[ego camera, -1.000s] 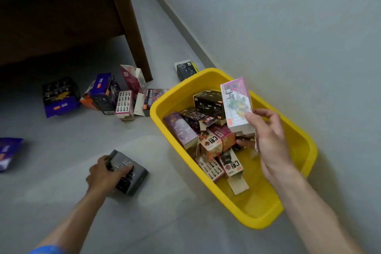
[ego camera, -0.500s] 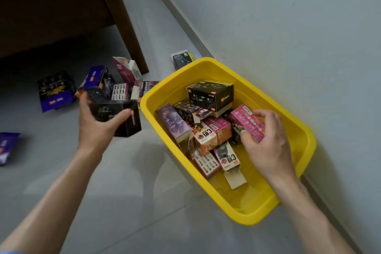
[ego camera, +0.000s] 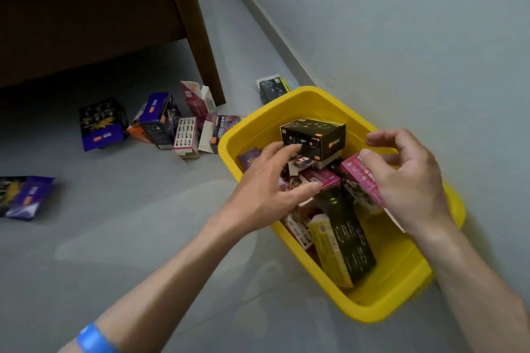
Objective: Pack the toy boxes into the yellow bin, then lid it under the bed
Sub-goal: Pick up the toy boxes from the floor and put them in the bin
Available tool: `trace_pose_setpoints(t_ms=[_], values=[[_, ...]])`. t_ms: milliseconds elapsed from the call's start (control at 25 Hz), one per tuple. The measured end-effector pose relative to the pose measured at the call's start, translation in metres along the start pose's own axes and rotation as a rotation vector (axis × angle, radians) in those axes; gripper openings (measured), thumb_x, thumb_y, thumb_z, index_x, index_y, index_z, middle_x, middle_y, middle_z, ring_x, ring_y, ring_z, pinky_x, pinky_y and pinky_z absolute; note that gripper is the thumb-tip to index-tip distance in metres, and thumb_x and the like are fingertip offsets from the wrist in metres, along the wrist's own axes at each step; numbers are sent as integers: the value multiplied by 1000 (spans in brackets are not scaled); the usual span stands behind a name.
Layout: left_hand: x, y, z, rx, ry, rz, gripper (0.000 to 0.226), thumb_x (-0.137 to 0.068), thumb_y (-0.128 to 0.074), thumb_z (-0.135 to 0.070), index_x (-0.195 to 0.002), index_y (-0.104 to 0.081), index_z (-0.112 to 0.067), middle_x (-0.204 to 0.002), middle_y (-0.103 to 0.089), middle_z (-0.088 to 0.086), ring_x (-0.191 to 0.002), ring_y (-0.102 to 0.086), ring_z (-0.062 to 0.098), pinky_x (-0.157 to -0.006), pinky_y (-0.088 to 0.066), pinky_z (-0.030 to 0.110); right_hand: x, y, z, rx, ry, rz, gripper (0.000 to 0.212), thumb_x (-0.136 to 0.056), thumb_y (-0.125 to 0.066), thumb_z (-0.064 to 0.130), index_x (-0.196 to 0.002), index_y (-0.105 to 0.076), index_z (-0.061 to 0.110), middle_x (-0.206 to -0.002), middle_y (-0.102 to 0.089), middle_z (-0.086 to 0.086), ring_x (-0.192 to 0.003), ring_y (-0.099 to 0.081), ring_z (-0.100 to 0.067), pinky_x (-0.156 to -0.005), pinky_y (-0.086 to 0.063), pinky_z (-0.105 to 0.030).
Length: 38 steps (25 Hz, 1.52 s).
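The yellow bin [ego camera: 372,312] stands on the floor against the wall and holds several toy boxes. A long black box with a yellow side [ego camera: 344,246] lies tilted in its near half. My left hand [ego camera: 266,186] hovers over the bin's left side with fingers stretched out, fingertips near a black box [ego camera: 315,135] on top of the pile. My right hand [ego camera: 407,180] is over the right side, thumb lying on a tilted pink box [ego camera: 358,172], the other fingers loosely curled and lifted off it. No lid is in view.
Several loose toy boxes lie on the grey floor left of the bin: a purple-black one [ego camera: 100,123], a blue one [ego camera: 160,120], a white-pink one [ego camera: 186,136]. Another box [ego camera: 269,89] sits by the wall. A purple pack [ego camera: 23,195] lies far left. The bed leg [ego camera: 195,28] stands behind.
My left hand carried the black box from the floor into the bin and let it go. My right hand set the pink box down among the others and loosened its fingers.
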State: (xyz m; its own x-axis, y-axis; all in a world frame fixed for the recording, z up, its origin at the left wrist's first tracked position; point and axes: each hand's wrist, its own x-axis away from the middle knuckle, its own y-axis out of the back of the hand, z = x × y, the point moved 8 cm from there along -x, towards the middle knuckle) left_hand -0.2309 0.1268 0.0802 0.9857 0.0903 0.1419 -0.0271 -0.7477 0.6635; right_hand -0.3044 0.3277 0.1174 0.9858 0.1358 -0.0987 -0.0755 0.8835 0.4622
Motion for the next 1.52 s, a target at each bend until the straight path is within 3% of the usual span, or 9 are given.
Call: trace_pose_setpoints(t_ms=[120, 280, 520, 680, 840, 1080, 1280, 1400, 1520], values=[[-8, 53, 27, 7, -23, -202, 57, -88, -67, -46, -139, -49, -29, -144, -44, -6, -120, -38, -1, -98, -37, 26, -3, -44, 41, 129, 91, 147, 5, -90, -66, 32, -95, -66, 33, -84, -68, 19, -76, -64, 1, -55, -53, -24], [-11, 136, 92, -75, 122, -292, 51, -87, -69, -31, -135, -53, -23, -136, -54, 0, -117, -51, 13, -93, -40, 28, 10, -157, 113, 255, 299, 499, 6, -89, -66, 26, -94, -67, 24, -88, -71, 8, -78, -66, -10, -71, -53, -33], [53, 278, 232, -769, 512, 314, 60, -91, -65, -35, -145, -43, -24, -147, -47, 3, -129, -48, 26, -100, -43, 37, 43, -322, 181, 728, 591, 957, 30, -92, -58, 35, -121, -62, 27, -125, -65, 2, -106, -59, -15, -82, -47, -28], [105, 349, 312, -870, 543, 232, 57, -86, -67, -30, -140, -49, -25, -139, -54, 5, -120, -55, 28, -87, -45, 31, 64, -422, 210, 846, 614, 1053, 36, -94, -56, 36, -129, -57, 28, -131, -61, 0, -111, -60, -19, -88, -52, -35], [151, 333, 422, -840, 666, 411, 66, -81, -72, -30, -140, -45, -23, -136, -55, 6, -117, -57, 29, -91, -50, 32, 103, -498, 180, 1124, 745, 1199, 41, -95, -51, 29, -136, -51, 24, -137, -55, -3, -118, -57, -28, -81, -45, -36], [166, 320, 515, -851, 788, 250, 116, -71, -74, -48, -156, 2, -25, -161, -11, 12, -145, -21, 41, -114, -28, 55, 67, -493, 92, 1324, 545, 1180, 46, -95, -50, 27, -141, -45, 19, -137, -56, -8, -118, -59, -29, -87, -49, -38], [144, 270, 494, -765, 630, 214, 103, -78, -63, -49, -156, 0, -24, -151, -20, 19, -127, -40, 38, -96, -47, 41, -10, -460, 72, 1310, 338, 777, 74, -94, -55, 31, -156, -15, 23, -162, -20, -13, -139, -37, -38, -100, -48, -51], [131, 276, 490, -712, 543, 269, 115, -70, -75, -53, -155, 1, -30, -153, -16, 7, -127, -41, 29, -95, -46, 38, -25, -456, 48, 1308, 199, 845, 91, -94, -59, 38, -159, 3, 33, -168, 8, -7, -148, -21, -39, -109, -41, -54], [142, 271, 487, -820, 584, 289, 121, -64, -70, -69, -154, 5, -35, -149, -25, 5, -130, -31, 29, -104, -34, 44, -12, -457, 28, 1303, 205, 1083, 77, -93, -58, 26, -158, -18, 35, -169, -4, -2, -138, -43, -32, -100, -51, -43]])
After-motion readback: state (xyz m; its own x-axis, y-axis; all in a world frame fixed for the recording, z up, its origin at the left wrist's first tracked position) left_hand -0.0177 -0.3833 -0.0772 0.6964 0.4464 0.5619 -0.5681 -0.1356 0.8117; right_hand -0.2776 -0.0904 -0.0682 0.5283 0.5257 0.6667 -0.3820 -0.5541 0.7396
